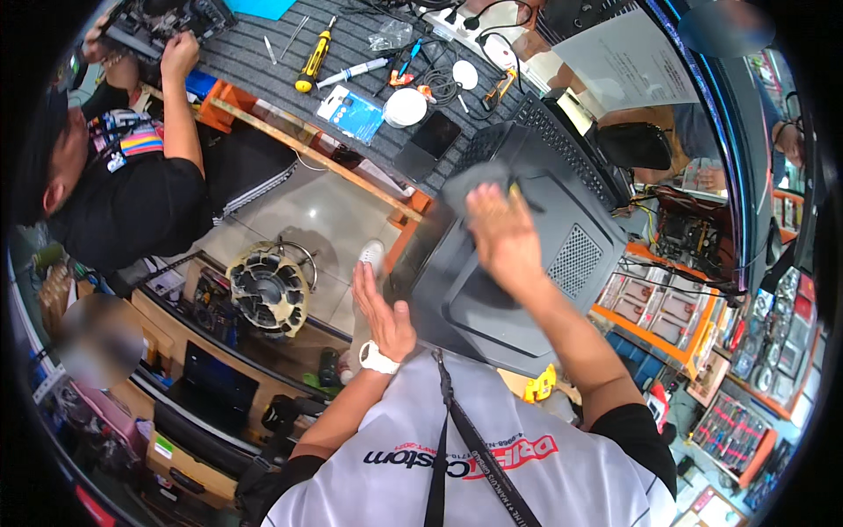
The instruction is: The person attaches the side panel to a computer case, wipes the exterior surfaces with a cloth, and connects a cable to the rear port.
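Note:
A large dark grey computer case (pixel 527 332) with a perforated vent stands right in front of me. My right hand (pixel 505 237) reaches over its upper face. Under those fingers is a blurred, soft-looking dark grey cloth (pixel 474 182), pressed against the case's far left part. My left hand (pixel 384 314), with a white watch at the wrist, is held beside the near left side of the case. Its fingers are stretched out and hold nothing; whether it touches the case I cannot tell.
The ribbed grey workbench (pixel 263 66) bears a yellow screwdriver (pixel 316 57), a syringe (pixel 353 71), a phone (pixel 436 133) and cables. A laptop (pixel 562 145) stands behind the case. At left another person (pixel 132 202) handles a computer part (pixel 167 26). A round stool (pixel 268 290) stands on the floor.

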Demonstrator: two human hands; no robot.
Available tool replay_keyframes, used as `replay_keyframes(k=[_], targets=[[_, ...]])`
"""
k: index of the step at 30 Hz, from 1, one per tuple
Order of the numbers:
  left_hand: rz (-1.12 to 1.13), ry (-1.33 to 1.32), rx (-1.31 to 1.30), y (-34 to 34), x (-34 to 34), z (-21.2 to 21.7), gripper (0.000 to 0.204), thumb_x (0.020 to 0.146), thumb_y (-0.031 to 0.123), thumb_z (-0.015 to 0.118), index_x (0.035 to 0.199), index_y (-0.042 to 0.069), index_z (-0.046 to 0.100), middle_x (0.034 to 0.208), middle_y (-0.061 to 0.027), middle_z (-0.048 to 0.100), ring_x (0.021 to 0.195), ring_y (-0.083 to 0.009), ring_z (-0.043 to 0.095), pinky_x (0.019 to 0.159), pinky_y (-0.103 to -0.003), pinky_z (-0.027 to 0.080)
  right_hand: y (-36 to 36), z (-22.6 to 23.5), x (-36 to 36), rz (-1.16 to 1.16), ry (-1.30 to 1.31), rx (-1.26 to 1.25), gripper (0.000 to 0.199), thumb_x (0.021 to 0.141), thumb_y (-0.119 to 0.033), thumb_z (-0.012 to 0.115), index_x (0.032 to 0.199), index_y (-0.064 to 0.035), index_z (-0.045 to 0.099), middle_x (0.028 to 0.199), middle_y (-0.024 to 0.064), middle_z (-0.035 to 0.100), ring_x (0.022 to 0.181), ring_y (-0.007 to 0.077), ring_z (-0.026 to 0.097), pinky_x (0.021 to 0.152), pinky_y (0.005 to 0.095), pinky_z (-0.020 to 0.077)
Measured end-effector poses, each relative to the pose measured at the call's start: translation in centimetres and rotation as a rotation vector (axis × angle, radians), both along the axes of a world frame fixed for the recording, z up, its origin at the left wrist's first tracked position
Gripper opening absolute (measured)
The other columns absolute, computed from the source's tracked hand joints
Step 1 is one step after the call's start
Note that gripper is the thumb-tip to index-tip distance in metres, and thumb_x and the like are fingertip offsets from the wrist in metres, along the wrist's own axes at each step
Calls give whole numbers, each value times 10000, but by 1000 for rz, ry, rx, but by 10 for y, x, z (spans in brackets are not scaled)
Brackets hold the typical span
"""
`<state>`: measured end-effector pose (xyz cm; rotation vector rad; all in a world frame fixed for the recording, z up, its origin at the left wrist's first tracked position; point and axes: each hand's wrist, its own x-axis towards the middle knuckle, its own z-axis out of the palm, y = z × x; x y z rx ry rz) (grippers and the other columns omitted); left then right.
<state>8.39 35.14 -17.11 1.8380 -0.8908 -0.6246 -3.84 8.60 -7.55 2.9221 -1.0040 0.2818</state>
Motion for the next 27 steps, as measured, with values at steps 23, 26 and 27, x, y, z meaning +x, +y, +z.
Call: replay_keyframes(k=[23, 26, 27], targets=[[179, 2, -33, 5, -13, -14, 835, 1127, 636, 379, 1742, 100, 204, 1718, -265, 293, 1611, -469, 249, 1254, -742, 128, 9, -36, -16, -154, 185, -270, 434, 1044, -296, 612, 1328, 15, 720, 1337, 245, 739, 1255, 374, 712, 1167, 635, 443], [209, 13, -35, 4, -15, -14, 835, 1125, 644, 379, 1742, 108, 208, 1715, -260, 300, 1611, -467, 246, 1245, -759, 126, -32, -11, -10, -378, 172, -181, 343, 1044, -265, 596, 1167, 2, 771, 1099, 194, 771, 1095, 368, 750, 1016, 636, 535], [207, 5, -26, 3, -15, -14, 834, 1125, 645, 377, 1741, 109, 211, 1713, -256, 303, 1610, -467, 248, 1243, -762, 127, -40, -12, -9, -351, 218, -131, 331, 1034, -259, 614, 1146, 7, 775, 1076, 200, 768, 1076, 373, 753, 962, 616, 560]])
